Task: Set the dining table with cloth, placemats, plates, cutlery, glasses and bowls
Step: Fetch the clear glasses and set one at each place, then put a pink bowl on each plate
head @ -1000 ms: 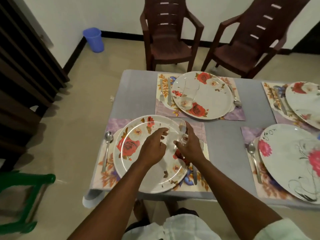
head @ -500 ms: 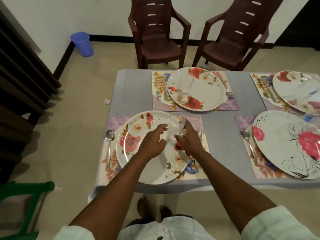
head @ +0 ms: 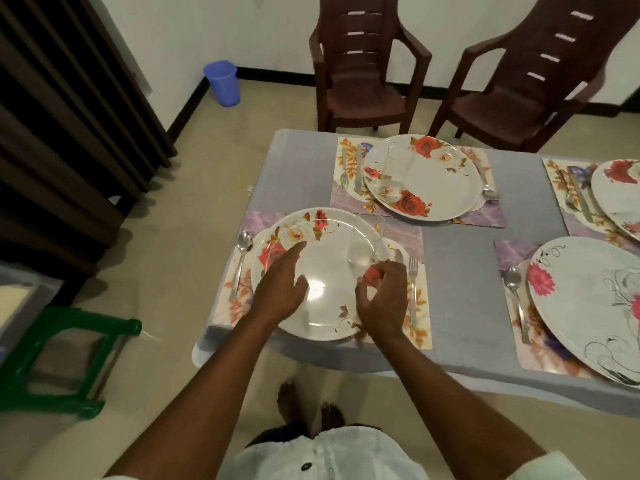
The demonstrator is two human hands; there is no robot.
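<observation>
Hovering over floral plate (head: 322,289), loose-fingered left hand (head: 282,289), right hand (head: 384,299); no legible writing.

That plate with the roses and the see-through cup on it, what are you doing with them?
A person is setting the dining table. A clear glass stands on the near rose plate. The left hand hovers open over the plate and the right hand is just below the glass, with neither gripping it. A spoon lies left of the plate and a fork right of it. The far rose plate has a glass too.
</observation>
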